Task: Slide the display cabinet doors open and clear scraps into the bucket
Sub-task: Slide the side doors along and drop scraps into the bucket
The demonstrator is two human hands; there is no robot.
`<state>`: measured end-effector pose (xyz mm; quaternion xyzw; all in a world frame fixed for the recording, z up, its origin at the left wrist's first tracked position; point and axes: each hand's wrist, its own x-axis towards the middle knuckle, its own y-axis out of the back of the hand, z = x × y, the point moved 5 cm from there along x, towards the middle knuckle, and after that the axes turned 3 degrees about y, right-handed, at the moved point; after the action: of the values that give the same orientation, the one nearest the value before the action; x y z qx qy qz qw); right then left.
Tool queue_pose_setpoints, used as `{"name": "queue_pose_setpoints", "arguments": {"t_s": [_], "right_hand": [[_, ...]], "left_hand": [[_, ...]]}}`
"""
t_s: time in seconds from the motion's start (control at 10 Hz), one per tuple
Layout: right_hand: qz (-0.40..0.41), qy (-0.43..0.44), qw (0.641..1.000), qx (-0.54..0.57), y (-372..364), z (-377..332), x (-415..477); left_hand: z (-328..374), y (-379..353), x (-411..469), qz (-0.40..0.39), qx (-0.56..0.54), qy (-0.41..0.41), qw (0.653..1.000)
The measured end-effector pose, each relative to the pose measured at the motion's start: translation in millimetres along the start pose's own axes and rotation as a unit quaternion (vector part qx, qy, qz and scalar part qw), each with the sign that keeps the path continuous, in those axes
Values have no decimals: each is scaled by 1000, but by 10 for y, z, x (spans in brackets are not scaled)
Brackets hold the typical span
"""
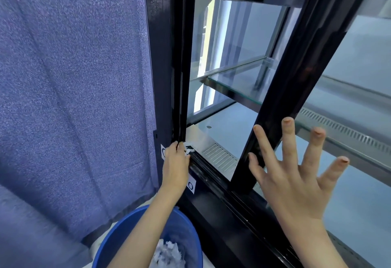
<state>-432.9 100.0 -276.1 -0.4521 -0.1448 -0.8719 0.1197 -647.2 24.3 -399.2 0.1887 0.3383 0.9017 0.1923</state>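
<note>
We have the door (pixel 296 73) slid partway right, so the left end of the cabinet (pixel 167 56) stands open and its floor and glass shelves show. Our right hand (pixel 296 183) is spread wide, fingers apart, with the fingertips resting against the door's dark frame; it grips nothing. Our left hand (pixel 176 162) reaches into the bottom left corner, fingers drawn together on the white scraps (pixel 190 149) lying at the end of the track (pixel 211 172), though we cannot tell whether they are pinched yet. The bucket (pixel 118 244) sits just below that hand, and some white scraps already lie in it. By our reckoning the opening is done on this side and the clearing is under way: the corner scraps are left to move, and we cannot see behind the door.
</note>
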Motion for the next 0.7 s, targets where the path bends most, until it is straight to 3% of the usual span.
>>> {"name": "queue_pose_setpoints", "arguments": {"t_s": [0.2,0.3,0.4,0.5,0.7], "right_hand": [[-2,1,1000,-1,15,23,-16],[-2,-1,1000,-1,15,26,-21],[1,-2,1000,-6,12,25,-20],[3,-4,1000,-9,9,26,-19],[7,-8,1000,-4,15,29,-16]], "left_hand": [[-100,-134,125,5,21,10,1000],[-59,-127,61,8,12,-41,999],[26,-29,9,48,-28,-80,995],[39,102,23,82,-113,-31,990],[67,364,-107,149,-166,-71,972]]}}
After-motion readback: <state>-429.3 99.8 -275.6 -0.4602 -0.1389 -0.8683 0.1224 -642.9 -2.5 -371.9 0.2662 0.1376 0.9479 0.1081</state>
